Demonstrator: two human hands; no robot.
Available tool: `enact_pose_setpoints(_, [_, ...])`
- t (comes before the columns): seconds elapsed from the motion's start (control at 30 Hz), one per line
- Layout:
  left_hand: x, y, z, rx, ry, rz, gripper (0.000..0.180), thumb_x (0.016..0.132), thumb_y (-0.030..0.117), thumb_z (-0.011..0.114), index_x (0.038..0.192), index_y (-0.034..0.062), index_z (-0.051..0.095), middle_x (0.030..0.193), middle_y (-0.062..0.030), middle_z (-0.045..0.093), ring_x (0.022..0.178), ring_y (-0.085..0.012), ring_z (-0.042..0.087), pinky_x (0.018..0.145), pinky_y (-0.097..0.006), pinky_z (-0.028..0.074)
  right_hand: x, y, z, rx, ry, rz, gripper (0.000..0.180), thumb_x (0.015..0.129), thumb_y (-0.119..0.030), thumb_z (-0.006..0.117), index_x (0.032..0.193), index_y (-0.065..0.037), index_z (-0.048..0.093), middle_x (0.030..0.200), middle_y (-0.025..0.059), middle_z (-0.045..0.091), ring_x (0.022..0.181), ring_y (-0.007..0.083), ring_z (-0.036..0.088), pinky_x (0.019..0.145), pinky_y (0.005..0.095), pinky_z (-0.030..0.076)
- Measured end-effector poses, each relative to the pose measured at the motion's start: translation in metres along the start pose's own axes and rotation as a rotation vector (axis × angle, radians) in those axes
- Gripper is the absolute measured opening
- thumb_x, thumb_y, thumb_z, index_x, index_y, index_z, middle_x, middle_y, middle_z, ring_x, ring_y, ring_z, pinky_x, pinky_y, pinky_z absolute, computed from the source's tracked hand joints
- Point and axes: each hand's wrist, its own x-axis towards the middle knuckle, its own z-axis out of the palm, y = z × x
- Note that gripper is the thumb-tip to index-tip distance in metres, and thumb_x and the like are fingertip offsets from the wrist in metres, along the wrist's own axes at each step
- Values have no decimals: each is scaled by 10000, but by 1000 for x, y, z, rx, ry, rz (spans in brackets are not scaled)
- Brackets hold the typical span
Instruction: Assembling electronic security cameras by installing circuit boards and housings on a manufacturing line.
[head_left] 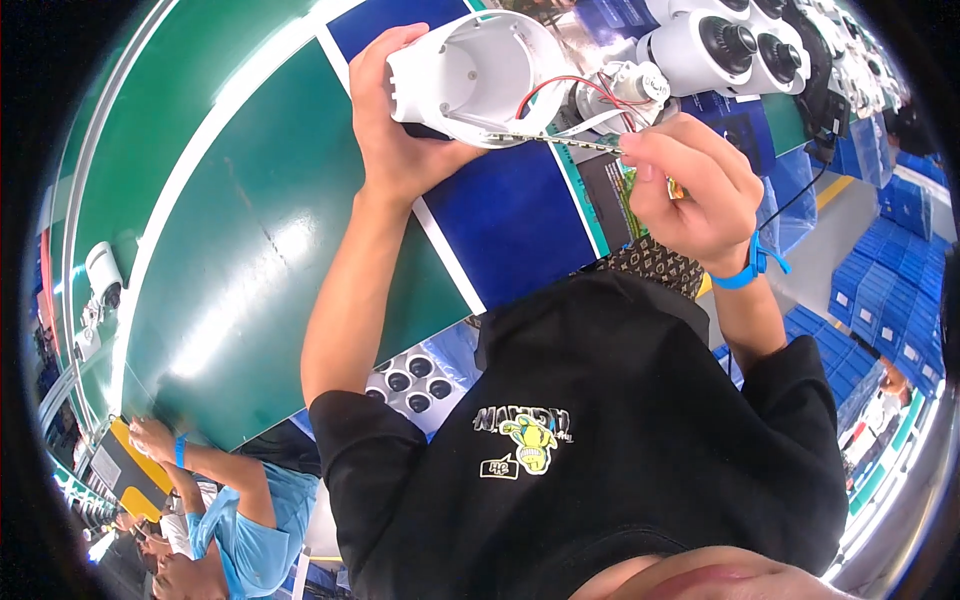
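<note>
My left hand (pixel 388 135) is wrapped round a white, hollow camera housing (pixel 425 80), its wide opening facing up. With its fingers pinched, my right hand (pixel 700 185) holds one end of a thin, speckled strip (pixel 580 145), which looks like a narrow circuit board seen edge-on. The strip's other end lies at the housing's near rim. Red and dark wires (pixel 565 80) run between the housing and a white camera part (pixel 640 85) just right of it. A flat white cable (pixel 585 125) also leads toward that part.
White camera units with black lenses (pixel 735 45) crowd the back right. Blue mats (pixel 510 225) lie on the green table (pixel 270 220). A white tray of black domes (pixel 410 380) is by my left elbow. A co-worker in a light-blue shirt (pixel 265 520) works at lower left. Blue bins (pixel 890 300) stand right.
</note>
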Motion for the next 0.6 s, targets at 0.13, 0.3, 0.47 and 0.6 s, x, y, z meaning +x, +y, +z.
enact_pose_setpoints(0.13, [-2, -2, 5, -62, 41, -40, 977, 460, 289, 934, 1249, 17, 427, 1192, -126, 539, 1058, -264, 516, 883, -354, 419, 1, 6, -8, -83, -116, -144, 438, 577, 77, 634, 995, -41, 692, 673, 46, 545, 542, 181, 518, 499, 288, 447])
enact_pose_setpoints(0.3, [0, -4, 8, -60, 30, 3, 979, 456, 302, 935, 1244, 21, 427, 1195, -122, 542, 1064, -263, 517, 889, -361, 402, -5, 11, -9, -82, -194, -200, 512, 569, 138, 586, 1055, 0, 668, 732, 80, 573, 555, 200, 504, 482, 288, 408])
enact_pose_setpoints(0.47, [0, -4, 8, -47, 42, -35, 977, 456, 300, 935, 1243, 21, 428, 1196, -123, 541, 1067, -258, 517, 888, -361, 408, -9, 9, -1, -117, -150, -175, 455, 598, 45, 676, 1049, -13, 676, 699, 47, 529, 564, 189, 497, 504, 294, 434])
enact_pose_setpoints(0.6, [1, -6, 7, -49, 36, -55, 991, 447, 298, 938, 1246, 15, 423, 1194, -118, 543, 1066, -255, 516, 881, -349, 410, -9, 10, 0, -78, -183, -175, 419, 623, 43, 689, 1039, -4, 675, 695, 47, 530, 557, 188, 495, 501, 294, 432])
